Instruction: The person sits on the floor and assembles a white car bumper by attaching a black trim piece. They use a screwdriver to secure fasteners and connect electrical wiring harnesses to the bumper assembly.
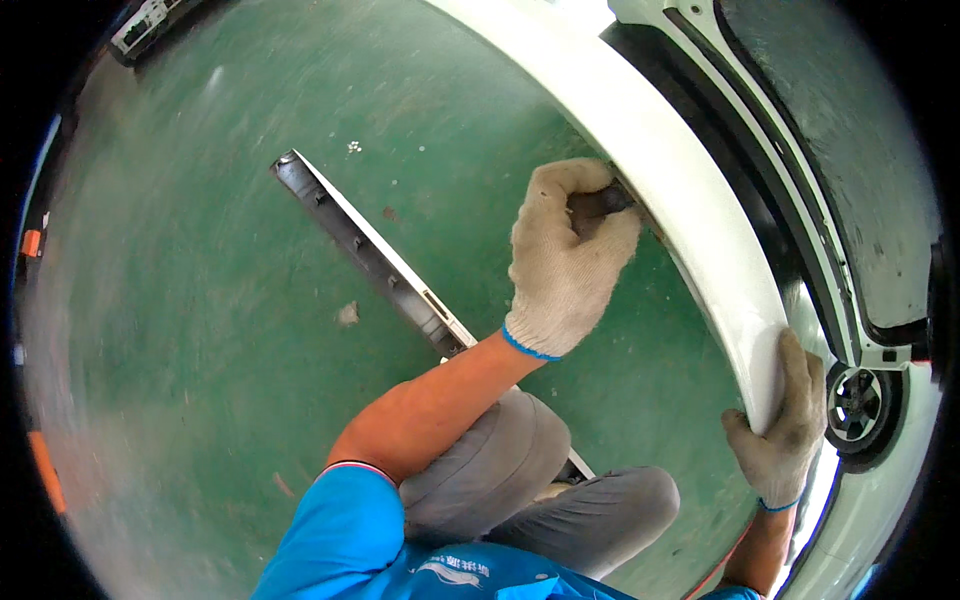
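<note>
A long white curved car body panel [690,170] sweeps from the top down to the right. My left hand [572,262], in a knitted work glove, is at the panel's inner edge. Its thumb and fingers close in a ring around a dark spot; what they hold there is too shadowed to make out. Lower right, my right hand [785,425], also gloved, grips the panel's near end with thumb and fingers on either side.
A long white trim strip [385,255] with a dark hollow inner side lies on the green floor [230,300] and runs under my legs. Beyond the panel are a vehicle's window frame [800,180] and a wheel [857,405]. Orange objects [45,470] stand at the far left.
</note>
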A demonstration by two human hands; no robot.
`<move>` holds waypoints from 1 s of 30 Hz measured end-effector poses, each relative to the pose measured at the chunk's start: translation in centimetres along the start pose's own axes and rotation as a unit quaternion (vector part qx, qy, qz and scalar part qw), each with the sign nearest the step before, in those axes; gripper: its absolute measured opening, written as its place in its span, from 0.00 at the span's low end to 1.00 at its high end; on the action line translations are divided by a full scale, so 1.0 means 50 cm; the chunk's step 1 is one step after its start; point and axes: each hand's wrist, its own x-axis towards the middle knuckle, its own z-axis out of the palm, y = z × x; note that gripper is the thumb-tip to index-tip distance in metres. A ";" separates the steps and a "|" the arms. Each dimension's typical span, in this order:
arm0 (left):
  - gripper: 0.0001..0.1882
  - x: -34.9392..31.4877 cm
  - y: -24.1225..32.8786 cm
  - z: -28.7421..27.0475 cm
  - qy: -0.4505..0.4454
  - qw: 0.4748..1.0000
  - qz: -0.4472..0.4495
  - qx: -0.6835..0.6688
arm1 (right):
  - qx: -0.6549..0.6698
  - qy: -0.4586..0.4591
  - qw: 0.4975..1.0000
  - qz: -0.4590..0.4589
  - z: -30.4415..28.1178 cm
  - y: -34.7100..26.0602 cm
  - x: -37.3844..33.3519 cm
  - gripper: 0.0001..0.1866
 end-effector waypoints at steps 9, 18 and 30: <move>0.19 0.008 0.002 -0.005 -0.001 1.000 -0.011 -0.013 | 0.041 -0.029 0.997 0.052 -0.003 -0.014 0.010 0.55; 0.20 0.010 0.006 -0.014 -0.004 0.999 -0.027 -0.016 | 0.058 -0.036 0.996 0.057 -0.009 -0.027 0.022 0.54; 0.13 0.023 0.062 -0.060 -0.058 0.968 0.185 0.161 | 0.362 -0.211 0.886 0.197 -0.039 -0.027 0.008 0.54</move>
